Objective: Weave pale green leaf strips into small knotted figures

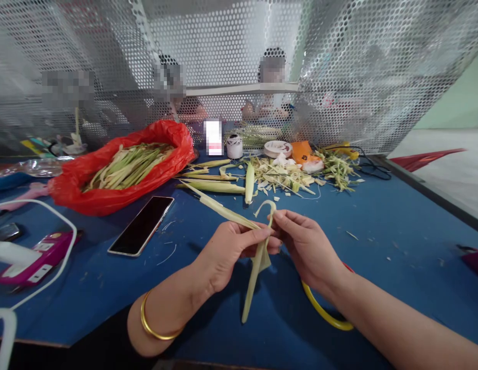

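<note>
In the head view, the person has two hands in front of the one red plastic bag (165,134), toward its right. The left hand (225,252) pinches pale husk strips (251,288) between thumb and fingers where they cross, hiding their count; the right hand (306,246) has thumb and fingertips closed on their curled upper part. One dark phone (142,225) lies just before the bag. Right of the bag are one white spool (235,148), one tape roll (278,149) and one orange packet (301,152), with husk scraps (285,173) too tangled to count. Well right of the bag, scrap-flecked blue tabletop (408,226) leaves room up to its dark edge (435,193); a perforated screen (223,31) bounds the space behind the bag.
</note>
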Demonstrator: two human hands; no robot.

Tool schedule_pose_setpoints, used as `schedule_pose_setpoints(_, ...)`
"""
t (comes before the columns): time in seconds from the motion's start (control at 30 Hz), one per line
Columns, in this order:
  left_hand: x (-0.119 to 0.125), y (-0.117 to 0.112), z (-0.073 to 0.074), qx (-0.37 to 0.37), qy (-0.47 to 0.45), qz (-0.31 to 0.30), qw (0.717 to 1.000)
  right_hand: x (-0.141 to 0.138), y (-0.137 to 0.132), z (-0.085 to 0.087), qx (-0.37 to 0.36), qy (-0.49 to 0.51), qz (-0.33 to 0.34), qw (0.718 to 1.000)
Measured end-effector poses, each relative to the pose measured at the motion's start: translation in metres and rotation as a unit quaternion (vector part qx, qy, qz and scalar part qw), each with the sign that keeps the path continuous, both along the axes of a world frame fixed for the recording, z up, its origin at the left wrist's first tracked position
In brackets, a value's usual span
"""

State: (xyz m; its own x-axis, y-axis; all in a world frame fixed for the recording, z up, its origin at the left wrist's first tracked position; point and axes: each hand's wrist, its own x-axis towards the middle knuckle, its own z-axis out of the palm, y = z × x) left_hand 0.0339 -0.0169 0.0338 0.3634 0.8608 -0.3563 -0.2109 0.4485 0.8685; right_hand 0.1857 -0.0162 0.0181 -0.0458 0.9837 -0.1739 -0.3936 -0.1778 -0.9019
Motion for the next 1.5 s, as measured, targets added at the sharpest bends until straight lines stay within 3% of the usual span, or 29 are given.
schedule_pose_setpoints(0.1, -0.002, 0.001, 0.004, 0.013, -0.033, 0.021, 0.999, 0.005, 0.002, 0.005, 0.053, -0.113, -0.054, 0.991)
schedule_pose_setpoints(0.23, -0.005, 0.003, 0.007, 0.030, -0.056, 0.062, 0.996, 0.005, -0.001, 0.009, 0.090, -0.209, 0.017, 0.974)
schedule_pose_setpoints(0.37, -0.005, 0.003, 0.008, 0.060, -0.057, 0.072, 0.994, -0.002, -0.005, 0.005, 0.046, -0.215, 0.097, 0.971)
schedule_pose_setpoints(0.53, -0.003, 0.003, 0.010, 0.042, -0.058, 0.107, 0.992, -0.004, -0.006, 0.004, 0.034, -0.238, 0.107, 0.965)
schedule_pose_setpoints(0.77, 0.002, 0.005, 0.009, 0.037, -0.062, 0.144, 0.987, -0.001, -0.007, 0.005, 0.091, -0.252, 0.126, 0.955)
schedule_pose_setpoints(0.9, 0.002, 0.006, 0.006, 0.046, -0.056, 0.153, 0.986, 0.004, -0.006, 0.006, 0.140, -0.318, 0.129, 0.929)
schedule_pose_setpoints(0.97, 0.001, 0.006, 0.006, 0.047, -0.053, 0.147, 0.987, 0.008, -0.004, 0.010, 0.172, -0.378, 0.109, 0.903)
schedule_pose_setpoints(1.1, 0.001, 0.003, 0.006, 0.041, -0.024, 0.105, 0.993, 0.017, -0.001, 0.019, 0.286, -0.452, -0.065, 0.842)
schedule_pose_setpoints(1.17, 0.002, 0.000, 0.007, 0.025, -0.006, 0.061, 0.998, 0.020, 0.002, 0.023, 0.338, -0.454, -0.095, 0.819)
schedule_pose_setpoints(1.2, 0.004, -0.002, 0.007, 0.014, 0.001, 0.033, 0.999, 0.020, 0.003, 0.025, 0.348, -0.448, -0.073, 0.821)
schedule_pose_setpoints(1.27, 0.007, -0.006, 0.008, -0.002, 0.011, -0.015, 1.000, 0.018, 0.004, 0.028, 0.317, -0.410, 0.015, 0.855)
schedule_pose_setpoints(1.4, 0.014, -0.010, 0.009, -0.008, 0.030, -0.032, 0.999, 0.012, 0.001, 0.031, 0.128, -0.254, 0.164, 0.945)
schedule_pose_setpoints(1.5, 0.015, -0.009, 0.009, -0.013, 0.036, -0.037, 0.999, 0.008, 0.000, 0.031, 0.079, -0.173, 0.149, 0.970)
